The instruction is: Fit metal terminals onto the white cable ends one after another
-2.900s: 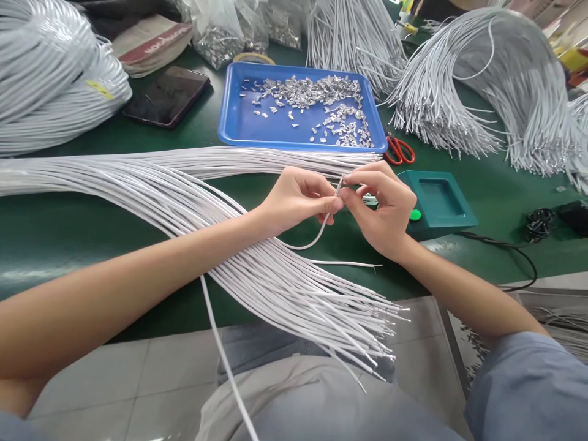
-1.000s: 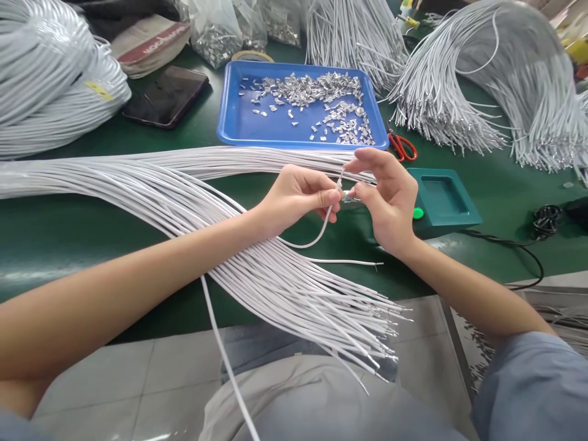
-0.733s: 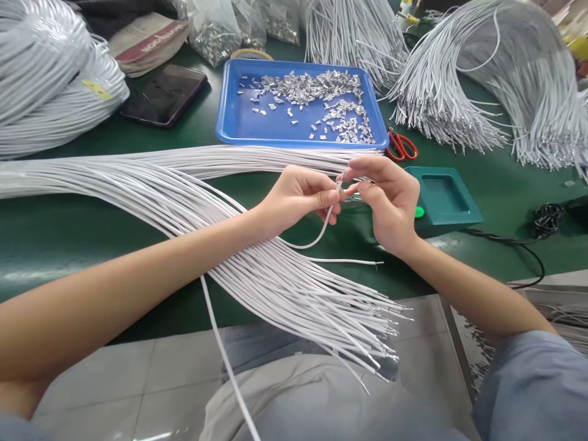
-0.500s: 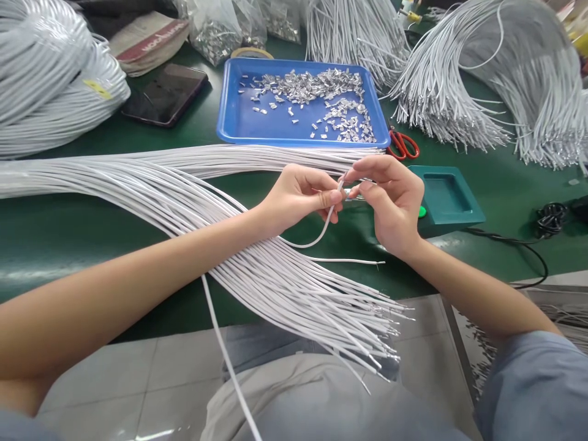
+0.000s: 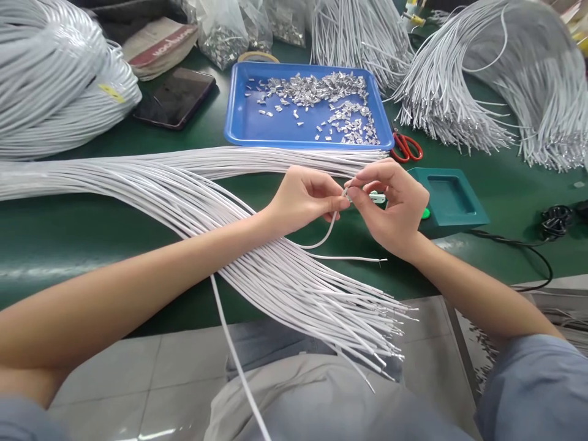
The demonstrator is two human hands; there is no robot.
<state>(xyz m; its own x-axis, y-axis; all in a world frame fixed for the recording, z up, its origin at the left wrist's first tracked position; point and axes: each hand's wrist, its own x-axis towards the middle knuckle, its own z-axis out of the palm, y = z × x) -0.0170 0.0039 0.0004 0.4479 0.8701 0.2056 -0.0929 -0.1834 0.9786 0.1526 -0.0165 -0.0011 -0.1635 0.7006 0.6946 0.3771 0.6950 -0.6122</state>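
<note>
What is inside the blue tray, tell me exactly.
The blue tray holds many small silvery pieces, heaped along its far side and right end, with some scattered. Bare tray floor shows near left; whatever the heap covers cannot be seen.

One left hand (image 5: 298,199) and one right hand (image 5: 397,211) share a table (image 5: 92,245) with one blue tray (image 5: 271,130), one phone (image 5: 177,98), one pair of red-handled scissors (image 5: 408,147), one green box (image 5: 452,196), one tape roll (image 5: 258,56) and at least three plastic bags (image 5: 221,30). One wire (image 5: 329,233) is pinched; the metal pieces (image 5: 316,89) and bundled wires (image 5: 285,288) number too many to count exactly.
</note>
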